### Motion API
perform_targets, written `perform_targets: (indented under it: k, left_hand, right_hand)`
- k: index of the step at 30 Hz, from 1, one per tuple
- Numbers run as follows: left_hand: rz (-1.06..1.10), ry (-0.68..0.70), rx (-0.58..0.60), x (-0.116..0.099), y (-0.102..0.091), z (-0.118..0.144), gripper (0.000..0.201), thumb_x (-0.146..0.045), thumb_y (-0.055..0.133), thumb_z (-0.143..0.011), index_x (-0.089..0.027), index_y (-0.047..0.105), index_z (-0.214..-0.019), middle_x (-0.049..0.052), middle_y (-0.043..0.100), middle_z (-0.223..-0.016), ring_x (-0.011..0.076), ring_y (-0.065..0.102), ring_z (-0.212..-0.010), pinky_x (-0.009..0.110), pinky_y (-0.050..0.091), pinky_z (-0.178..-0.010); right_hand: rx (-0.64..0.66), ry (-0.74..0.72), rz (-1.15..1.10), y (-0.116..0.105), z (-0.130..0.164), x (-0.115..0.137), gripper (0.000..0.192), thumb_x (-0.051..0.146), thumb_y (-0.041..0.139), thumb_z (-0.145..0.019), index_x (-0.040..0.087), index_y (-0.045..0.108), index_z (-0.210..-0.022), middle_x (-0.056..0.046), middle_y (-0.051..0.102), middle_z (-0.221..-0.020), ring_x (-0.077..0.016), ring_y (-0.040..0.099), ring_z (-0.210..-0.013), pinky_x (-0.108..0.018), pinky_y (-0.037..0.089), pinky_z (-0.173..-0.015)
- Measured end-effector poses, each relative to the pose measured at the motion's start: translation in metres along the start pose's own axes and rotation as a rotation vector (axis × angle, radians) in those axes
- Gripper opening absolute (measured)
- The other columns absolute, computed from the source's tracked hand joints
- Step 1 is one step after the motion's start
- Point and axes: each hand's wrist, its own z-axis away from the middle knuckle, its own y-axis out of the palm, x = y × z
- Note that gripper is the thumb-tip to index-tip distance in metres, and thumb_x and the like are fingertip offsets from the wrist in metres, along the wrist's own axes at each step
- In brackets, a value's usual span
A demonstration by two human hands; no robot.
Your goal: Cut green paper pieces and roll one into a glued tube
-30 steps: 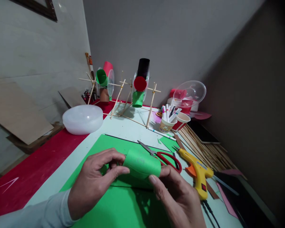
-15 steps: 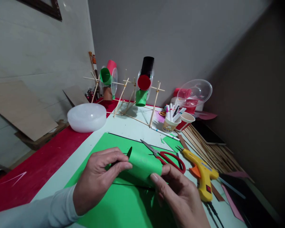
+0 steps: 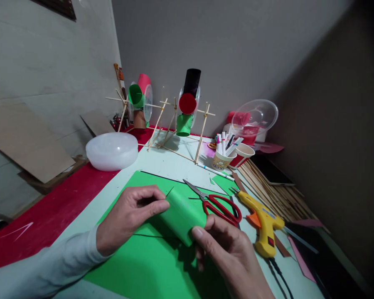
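Note:
Between my hands is a green paper tube (image 3: 183,214), tilted and held above a larger green sheet (image 3: 137,265). My left hand (image 3: 132,216) pinches the tube's far left end between thumb and fingers. At the near right end, my right hand (image 3: 226,249) grips it with the thumb on top and the fingers partly hidden behind. Just beyond the tube lie red-handled scissors (image 3: 220,207), their blades pointing away to the left. A yellow glue gun (image 3: 264,224) rests to the right of my right hand.
Stick frames (image 3: 202,133) carrying coloured paper tubes stand at the back. A white plastic tub (image 3: 112,151) sits at left. On the right are a cup of markers (image 3: 222,160), a red-and-white cup (image 3: 243,154), wooden sticks (image 3: 277,195) and a glue-gun cord (image 3: 280,272).
The tube has tilted, its right end turning down toward me, and its left opening now looks narrower. Both hands still grip it. The whole view has shifted slightly.

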Motion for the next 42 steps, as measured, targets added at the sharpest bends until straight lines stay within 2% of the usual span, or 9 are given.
perform_targets:
  k: [6, 10, 14, 17, 21, 28, 35, 40, 42]
  left_hand:
    - [-0.012, -0.065, 0.135, 0.000, -0.015, -0.011, 0.026, -0.037, 0.069, -0.078, -0.016, 0.061, -0.065, -0.004, 0.046, -0.064, 0.0105, 0.037, -0.063, 0.024, 0.029, -0.059]
    - [-0.017, -0.055, 0.250, -0.002, -0.020, -0.014, 0.022, -0.033, 0.070, -0.077, -0.016, 0.064, -0.065, -0.004, 0.048, -0.063, 0.0101, 0.039, -0.061, 0.024, 0.031, -0.059]
    - [-0.062, 0.064, 0.394, -0.007, -0.019, -0.013, 0.017, -0.026, 0.072, -0.077, -0.016, 0.068, -0.064, -0.002, 0.056, -0.063, 0.0119, 0.047, -0.063, 0.025, 0.038, -0.063]
    - [-0.127, 0.201, 0.481, -0.011, -0.012, -0.008, 0.013, -0.020, 0.073, -0.079, -0.017, 0.070, -0.066, -0.002, 0.061, -0.064, 0.0129, 0.055, -0.067, 0.027, 0.042, -0.078]
    - [-0.268, 0.441, 0.514, -0.015, -0.002, -0.001, 0.012, -0.014, 0.068, -0.084, -0.015, 0.071, -0.071, 0.001, 0.065, -0.067, 0.0126, 0.056, -0.070, 0.026, 0.041, -0.080]
    - [-0.481, 0.641, 0.325, -0.020, 0.008, 0.009, 0.013, -0.012, 0.067, -0.084, -0.017, 0.055, -0.079, -0.002, 0.058, -0.073, 0.0122, 0.050, -0.072, 0.022, 0.040, -0.069]
    - [-0.577, 0.792, 0.273, -0.024, 0.011, 0.009, 0.008, -0.016, 0.062, -0.089, -0.020, 0.055, -0.090, -0.002, 0.060, -0.079, 0.0134, 0.051, -0.076, 0.023, 0.043, -0.074]
    - [-0.381, 0.521, -0.298, -0.015, 0.008, 0.011, 0.008, -0.027, 0.063, -0.089, -0.026, 0.057, -0.093, -0.004, 0.059, -0.088, 0.0127, 0.055, -0.084, 0.021, 0.043, -0.077]
    - [-0.252, 0.316, -0.383, -0.010, 0.008, 0.010, 0.011, -0.035, 0.064, -0.088, -0.027, 0.058, -0.090, -0.003, 0.059, -0.086, 0.0132, 0.054, -0.080, 0.020, 0.043, -0.071]
  right_hand:
    - [0.129, -0.071, 0.239, -0.011, -0.002, 0.001, 0.050, 0.058, 0.052, -0.091, 0.015, 0.062, -0.066, -0.003, 0.063, -0.061, -0.0096, 0.050, -0.052, -0.021, 0.036, -0.050]
    - [0.003, -0.198, 0.325, -0.021, -0.004, 0.003, 0.054, 0.059, 0.048, -0.093, 0.018, 0.058, -0.059, -0.002, 0.057, -0.055, -0.0113, 0.047, -0.051, -0.023, 0.036, -0.048]
    - [-0.103, -0.410, 0.407, -0.023, -0.003, 0.010, 0.029, 0.048, 0.055, -0.092, 0.022, 0.063, -0.083, 0.000, 0.062, -0.075, -0.0141, 0.057, -0.068, -0.024, 0.045, -0.060]
    - [0.012, -0.548, 0.563, -0.018, 0.002, 0.016, 0.021, 0.037, 0.059, -0.092, 0.027, 0.061, -0.111, -0.001, 0.065, -0.105, -0.0171, 0.060, -0.092, -0.027, 0.047, -0.078]
    - [0.182, -0.645, 0.673, -0.009, 0.006, 0.017, 0.016, 0.029, 0.064, -0.090, 0.025, 0.060, -0.105, 0.001, 0.065, -0.099, -0.0158, 0.058, -0.091, -0.029, 0.042, -0.088]
    - [0.213, -0.691, 0.782, -0.015, 0.005, 0.019, 0.003, 0.020, 0.058, -0.094, 0.023, 0.058, -0.096, 0.001, 0.061, -0.096, -0.0146, 0.054, -0.091, -0.032, 0.039, -0.086]
    - [0.180, -0.782, 0.748, -0.015, 0.005, 0.018, 0.010, 0.012, 0.058, -0.092, 0.021, 0.059, -0.087, 0.001, 0.061, -0.087, -0.0123, 0.056, -0.083, -0.030, 0.042, -0.083]
    - [-0.225, -0.806, 0.477, -0.012, -0.003, 0.012, 0.009, 0.016, 0.064, -0.086, 0.021, 0.064, -0.078, 0.000, 0.064, -0.082, -0.0140, 0.060, -0.082, -0.027, 0.045, -0.073]
    - [-0.309, -0.774, 0.368, -0.013, -0.006, 0.012, 0.011, 0.016, 0.065, -0.084, 0.020, 0.064, -0.074, -0.001, 0.063, -0.080, -0.0143, 0.061, -0.080, -0.025, 0.046, -0.070]
